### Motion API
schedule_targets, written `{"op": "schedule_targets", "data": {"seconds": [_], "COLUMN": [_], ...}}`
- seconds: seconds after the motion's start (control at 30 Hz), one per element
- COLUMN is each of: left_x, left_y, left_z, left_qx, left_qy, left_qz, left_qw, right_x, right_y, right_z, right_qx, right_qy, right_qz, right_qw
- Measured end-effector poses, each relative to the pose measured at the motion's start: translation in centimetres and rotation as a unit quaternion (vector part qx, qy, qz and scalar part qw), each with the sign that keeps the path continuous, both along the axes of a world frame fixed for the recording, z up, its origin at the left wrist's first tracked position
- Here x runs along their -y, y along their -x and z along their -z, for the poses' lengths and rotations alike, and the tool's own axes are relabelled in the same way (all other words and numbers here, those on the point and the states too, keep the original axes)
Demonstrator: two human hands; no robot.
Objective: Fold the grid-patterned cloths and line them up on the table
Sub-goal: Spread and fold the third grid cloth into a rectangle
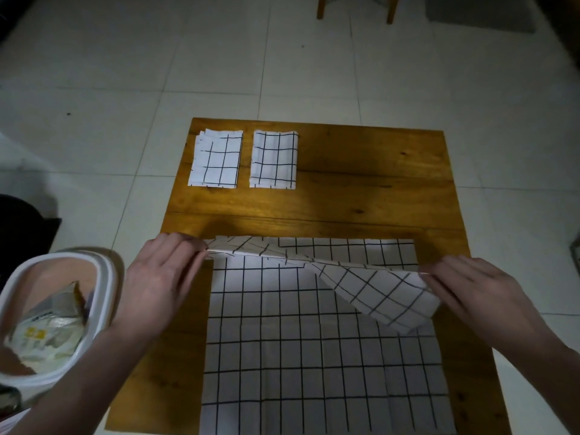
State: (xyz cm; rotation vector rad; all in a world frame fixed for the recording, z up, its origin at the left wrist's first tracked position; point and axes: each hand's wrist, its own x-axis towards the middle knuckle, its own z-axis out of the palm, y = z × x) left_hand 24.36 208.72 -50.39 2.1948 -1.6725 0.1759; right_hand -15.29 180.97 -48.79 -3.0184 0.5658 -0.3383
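A large white cloth with a black grid (pixel 314 346) lies spread over the near half of the wooden table (pixel 361 183). My left hand (pixel 160 277) pinches one corner of it at the left, lifted just off the table. My right hand (pixel 477 290) pinches the other corner at the right, and a flap of cloth hangs and twists below that grip. The lifted edge stretches between both hands above the flat part. Two folded grid cloths lie side by side at the table's far left, one (pixel 216 160) beside the other (pixel 274 160).
A white bin (pixel 103 277) holding crumpled wrappers stands on the tiled floor to the left of the table. Wooden chair legs (pixel 390 11) show at the far top. The table's far right part is bare wood.
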Motion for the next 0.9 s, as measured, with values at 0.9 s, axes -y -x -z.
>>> {"op": "schedule_targets", "data": {"seconds": [0.9], "left_x": [-8.1], "left_y": [6.6], "left_z": [9.8], "left_qx": [-0.156], "left_qy": [-0.058], "left_qz": [-0.019], "left_qw": [0.986], "right_x": [-6.9], "right_y": [7.7], "right_z": [9.5], "right_qx": [-0.080], "right_qy": [-0.020], "right_qz": [0.156], "right_qw": [0.984]}}
